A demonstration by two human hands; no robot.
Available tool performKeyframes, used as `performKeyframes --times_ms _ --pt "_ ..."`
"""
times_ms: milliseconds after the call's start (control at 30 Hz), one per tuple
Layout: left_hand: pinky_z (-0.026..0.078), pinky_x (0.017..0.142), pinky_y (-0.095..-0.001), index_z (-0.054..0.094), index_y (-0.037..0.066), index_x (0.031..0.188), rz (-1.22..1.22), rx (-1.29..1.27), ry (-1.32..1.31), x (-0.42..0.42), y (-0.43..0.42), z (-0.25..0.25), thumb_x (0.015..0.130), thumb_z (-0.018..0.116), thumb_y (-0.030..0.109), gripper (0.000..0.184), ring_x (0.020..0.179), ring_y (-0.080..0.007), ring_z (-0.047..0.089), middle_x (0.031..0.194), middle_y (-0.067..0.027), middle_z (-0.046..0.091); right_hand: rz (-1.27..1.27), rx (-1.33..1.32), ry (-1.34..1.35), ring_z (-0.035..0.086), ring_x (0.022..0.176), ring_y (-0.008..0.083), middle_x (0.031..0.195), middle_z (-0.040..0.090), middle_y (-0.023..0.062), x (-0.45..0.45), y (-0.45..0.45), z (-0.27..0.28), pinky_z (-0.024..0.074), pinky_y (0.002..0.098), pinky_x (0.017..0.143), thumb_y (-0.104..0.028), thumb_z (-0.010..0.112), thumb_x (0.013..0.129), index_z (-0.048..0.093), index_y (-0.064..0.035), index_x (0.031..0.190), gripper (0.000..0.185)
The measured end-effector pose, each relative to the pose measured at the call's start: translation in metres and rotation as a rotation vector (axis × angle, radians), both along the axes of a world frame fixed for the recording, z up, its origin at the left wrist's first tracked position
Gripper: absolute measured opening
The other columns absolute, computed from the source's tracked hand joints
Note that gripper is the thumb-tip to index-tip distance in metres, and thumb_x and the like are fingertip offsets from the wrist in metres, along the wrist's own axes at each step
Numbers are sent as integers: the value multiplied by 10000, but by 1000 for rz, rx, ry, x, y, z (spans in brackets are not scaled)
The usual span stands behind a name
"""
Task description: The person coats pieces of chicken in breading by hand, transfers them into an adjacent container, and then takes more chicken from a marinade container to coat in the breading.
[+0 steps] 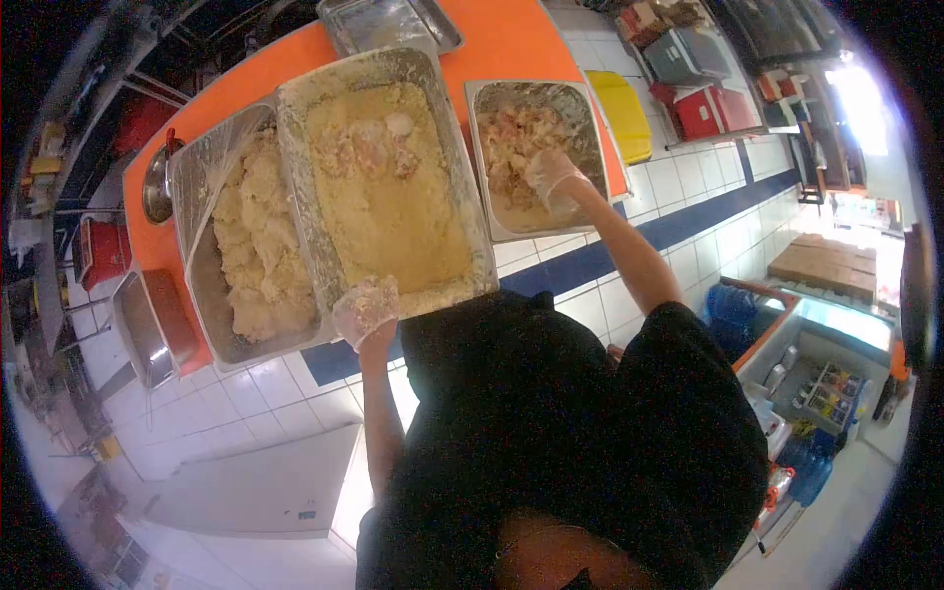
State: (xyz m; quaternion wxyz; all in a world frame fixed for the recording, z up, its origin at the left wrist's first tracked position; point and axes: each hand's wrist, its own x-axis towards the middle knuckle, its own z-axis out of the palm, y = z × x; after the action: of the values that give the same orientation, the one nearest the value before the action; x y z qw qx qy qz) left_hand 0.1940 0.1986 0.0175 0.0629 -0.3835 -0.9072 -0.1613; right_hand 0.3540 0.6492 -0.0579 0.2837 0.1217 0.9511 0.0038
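Note:
My right hand point(558, 183), in a clear plastic glove, reaches into the right metal tray point(479, 98) and touches the pale chopped raw pieces point(511, 147) there; its fingertips are hard to make out. At the near edge of the middle tray point(459, 197) is my left hand point(366, 310), gloved and dusted with crumbs, its fingers blurred by the glove. Yellowish breading point(398, 236) fills that middle tray, with a few pinkish pieces point(369, 147) lying on top near its far end. The left tray point(202, 305) holds coated pieces point(261, 236) in a heap, partly under clear plastic film.
An orange table point(511, 44) bears the trays. Another metal tray point(447, 29) is at its far side, a round metal bowl point(155, 187) at its left. Beyond stand a yellow bin point(619, 113) and a red cooler point(700, 113); a sink unit point(787, 364) is at the right.

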Motion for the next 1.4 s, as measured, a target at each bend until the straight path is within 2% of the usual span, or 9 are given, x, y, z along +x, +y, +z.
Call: performKeyframes --times_ms 167,233,367,467,667,867,933,1200,1400 --pt "528 570 -450 710 121 679 -44 48 89 -2 -1 -8 844 717 396 320 600 -318 657 630 -93 661 244 -141 125 660 1067 312 1155 685 179 2 0 66 522 412 901 -190 653 853 624 -18 1259 442" --pt "528 564 -448 707 126 664 -42 -6 93 -1 -3 -8 849 706 408 337 589 -313 655 624 -90 660 -290 -273 109 556 1239 312 1300 608 187 -2 -11 85 439 377 1035 -202 651 871 510 -2 1362 548" --pt "541 697 -460 733 121 808 15 -133 -62 3 -5 -13 874 660 439 333 787 -320 682 828 -95 717 76 -36 696 668 999 324 986 709 162 16 -5 60 524 418 881 -303 647 879 692 -57 1057 307" --pt "534 730 -480 752 122 848 14 -104 -30 4 -4 -16 877 664 440 331 800 -329 683 838 -104 724 -313 -421 437 666 1006 313 1015 703 167 -9 -43 156 514 411 904 -299 645 881 686 -48 1077 320" --pt "533 824 -449 731 126 942 77 -244 -167 5 -2 -12 879 657 448 336 919 -309 675 975 -77 728 -78 -496 734 685 888 322 933 719 158 2 -43 76 539 421 798 -323 664 877 694 -81 1021 284" --pt "529 780 -410 739 178 941 6 139 -13 0 -23 -55 818 761 390 246 841 -265 667 939 -25 719 -134 -294 279 683 976 327 1009 723 170 59 -32 -12 543 415 891 -297 679 896 688 -44 1117 335" --pt "524 774 -403 736 187 943 -83 158 157 0 -24 -59 804 780 387 247 833 -260 661 935 -13 715 -579 -12 -10 700 945 313 935 723 166 83 -23 -34 557 424 851 -274 680 871 713 -55 1048 284" --pt "513 773 -451 733 167 912 55 -86 -88 4 -14 -37 828 746 385 234 839 -285 672 885 -37 710 -258 -58 -46 718 963 316 1047 733 168 9 -70 94 572 439 824 -242 670 840 737 -67 1012 254" --pt "517 798 -492 739 182 939 -85 -49 155 3 -19 -43 890 653 410 248 863 -309 680 919 -54 725 -274 -254 191 712 868 354 947 728 198 -4 -80 -59 566 443 789 -244 699 758 750 -44 925 266"
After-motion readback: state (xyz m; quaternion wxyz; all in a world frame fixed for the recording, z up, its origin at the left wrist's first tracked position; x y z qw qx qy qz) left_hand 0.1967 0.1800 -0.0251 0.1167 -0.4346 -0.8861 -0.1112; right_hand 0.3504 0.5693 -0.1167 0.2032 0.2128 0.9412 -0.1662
